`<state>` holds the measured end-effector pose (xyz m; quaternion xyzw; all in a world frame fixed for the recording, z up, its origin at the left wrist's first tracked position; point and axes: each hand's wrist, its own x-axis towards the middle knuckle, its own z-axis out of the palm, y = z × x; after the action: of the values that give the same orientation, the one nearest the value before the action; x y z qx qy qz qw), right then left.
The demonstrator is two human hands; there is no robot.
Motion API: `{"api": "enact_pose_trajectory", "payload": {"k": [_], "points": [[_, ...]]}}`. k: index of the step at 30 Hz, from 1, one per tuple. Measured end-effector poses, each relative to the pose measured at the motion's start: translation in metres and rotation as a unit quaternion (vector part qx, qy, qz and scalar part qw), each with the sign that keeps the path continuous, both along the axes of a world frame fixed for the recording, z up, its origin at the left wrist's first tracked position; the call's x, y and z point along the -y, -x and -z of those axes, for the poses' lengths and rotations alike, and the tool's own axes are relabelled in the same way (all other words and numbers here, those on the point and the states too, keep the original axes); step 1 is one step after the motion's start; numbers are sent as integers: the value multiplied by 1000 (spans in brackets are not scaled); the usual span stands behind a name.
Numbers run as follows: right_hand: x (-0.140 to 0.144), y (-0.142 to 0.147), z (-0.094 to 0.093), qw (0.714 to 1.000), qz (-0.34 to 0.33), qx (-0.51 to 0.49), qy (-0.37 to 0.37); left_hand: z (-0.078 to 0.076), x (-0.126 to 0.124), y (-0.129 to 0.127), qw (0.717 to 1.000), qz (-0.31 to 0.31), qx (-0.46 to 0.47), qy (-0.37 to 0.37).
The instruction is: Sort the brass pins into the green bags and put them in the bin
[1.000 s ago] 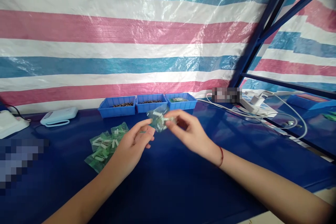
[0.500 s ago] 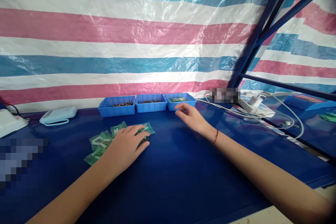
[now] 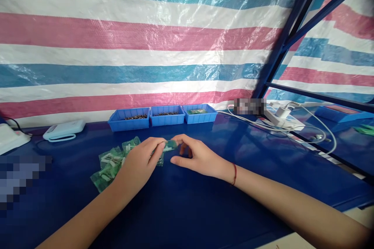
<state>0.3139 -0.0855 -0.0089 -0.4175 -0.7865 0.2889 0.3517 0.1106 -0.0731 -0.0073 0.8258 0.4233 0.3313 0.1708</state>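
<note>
Both my hands meet over the blue table (image 3: pixel 204 210) on a small green packet (image 3: pixel 169 146) holding white parts. My left hand (image 3: pixel 140 163) pinches its left end with thumb and forefinger. My right hand (image 3: pixel 195 155) pinches its right end, the other fingers curled above the table. Just left of my left hand lies a loose pile of similar green packets (image 3: pixel 112 161), partly hidden by that hand.
Three blue bins (image 3: pixel 162 116) stand in a row at the back by a striped tarp (image 3: pixel 140 35), two with dark small parts, one with green pieces. A white device (image 3: pixel 64 129) sits at back left. White cables and a power strip (image 3: pixel 284 118) lie at right behind a blue frame post (image 3: pixel 280 46).
A second ago both hands held a packet up. Then my left hand laid it on the pile while my right reached to the rightmost bin. Now both hands hold a packet together.
</note>
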Motion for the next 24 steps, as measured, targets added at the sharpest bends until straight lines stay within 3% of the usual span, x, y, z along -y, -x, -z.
{"api": "enact_pose_trajectory", "payload": {"k": [2, 6, 13, 16, 19, 21, 24], "points": [[2, 3, -2, 998, -17, -46, 34, -6, 7, -5, 993, -20, 77, 86], [8, 7, -6, 993, -19, -97, 71, -10, 13, -10, 964, 19, 155, 215], [17, 15, -9, 992, 20, -114, 44, -6, 9, -9, 958, 18, 188, 214], [18, 12, -9, 993, 44, -95, -47, -9, 13, -12, 935, 38, 246, 253], [16, 3, -11, 977, 41, -26, -210, -12, 17, -16, 865, 42, 344, 363], [15, -3, -13, 953, 31, 28, -301, -14, 18, -18, 821, 61, 360, 440], [15, -6, -14, 936, 25, 71, -343, -13, 18, -17, 815, 107, 324, 468]]}}
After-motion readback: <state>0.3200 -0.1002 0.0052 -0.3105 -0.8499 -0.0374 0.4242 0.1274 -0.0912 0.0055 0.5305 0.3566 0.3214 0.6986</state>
